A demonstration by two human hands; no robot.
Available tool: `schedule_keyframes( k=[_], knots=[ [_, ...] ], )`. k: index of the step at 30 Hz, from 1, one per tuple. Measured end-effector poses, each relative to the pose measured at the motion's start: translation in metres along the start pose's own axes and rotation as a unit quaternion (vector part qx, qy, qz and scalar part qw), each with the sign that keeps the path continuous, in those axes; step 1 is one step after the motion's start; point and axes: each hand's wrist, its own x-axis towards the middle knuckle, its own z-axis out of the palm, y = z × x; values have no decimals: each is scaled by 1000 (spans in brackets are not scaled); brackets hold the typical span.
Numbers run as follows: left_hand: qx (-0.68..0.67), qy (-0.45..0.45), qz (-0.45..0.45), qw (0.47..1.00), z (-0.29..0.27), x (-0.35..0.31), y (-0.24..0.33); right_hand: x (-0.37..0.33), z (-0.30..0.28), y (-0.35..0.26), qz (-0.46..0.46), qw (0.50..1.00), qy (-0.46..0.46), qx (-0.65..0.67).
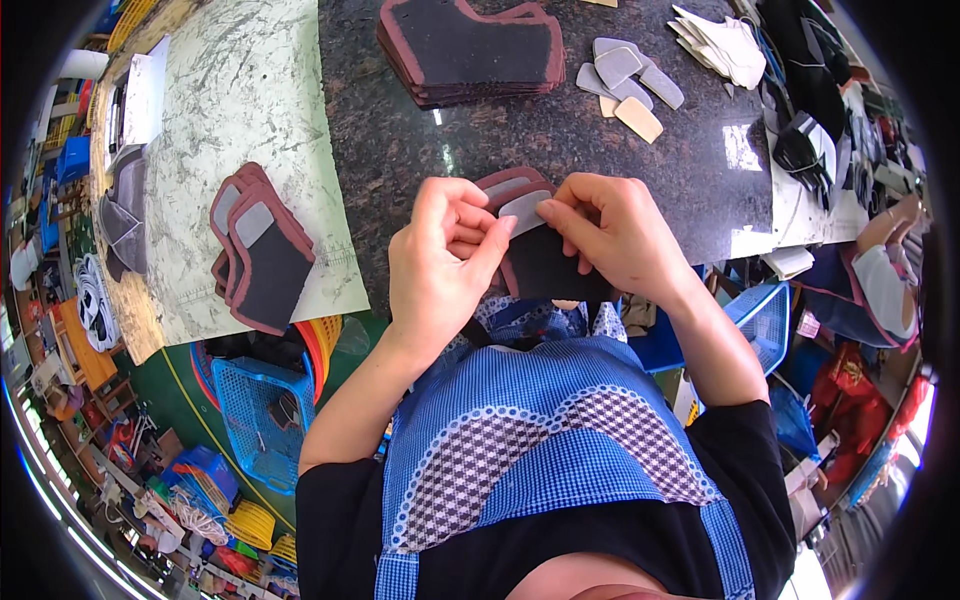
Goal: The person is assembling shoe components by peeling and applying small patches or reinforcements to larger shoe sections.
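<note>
Between my hands is a small grey patch (522, 213) with rounded corners. It lies over the upper end of a black fabric piece with a maroon border (555, 265), at the near edge of the dark table. My left hand (440, 260) has curled fingers, its thumb tip on the patch's left edge. My right hand (625, 240) pinches the opposite edge between thumb and index finger. Another maroon-edged piece (508, 180) with a grey patch shows just behind, partly covered. The undersides of both grips are hidden.
A stack of black, maroon-edged pieces (475, 45) lies at the back. Loose grey and beige patches (635, 80) sit right of it, near white cut pieces (725, 45). Patched pieces (265, 250) overlap on the pale sheet (260, 80) at left. A blue basket (262, 420) stands below.
</note>
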Motion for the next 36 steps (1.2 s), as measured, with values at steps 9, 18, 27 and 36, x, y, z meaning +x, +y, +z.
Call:
schedule_keyframes(
  k=[9, 18, 27, 36],
  knots=[
    [345, 27, 360, 866, -17, 2, 5, 53, -15, -40, -314, 919, 192, -143],
    [328, -127, 400, 846, -16, -19, -2, 98, -18, -46, -453, 861, 182, -145],
    [359, -53, 393, 845, -21, -26, 21, -31, -3, 32, -506, 822, 102, -239],
    [290, -2, 413, 863, -5, 5, 59, 23, -75, 54, -253, 877, 366, -180]
  ],
)
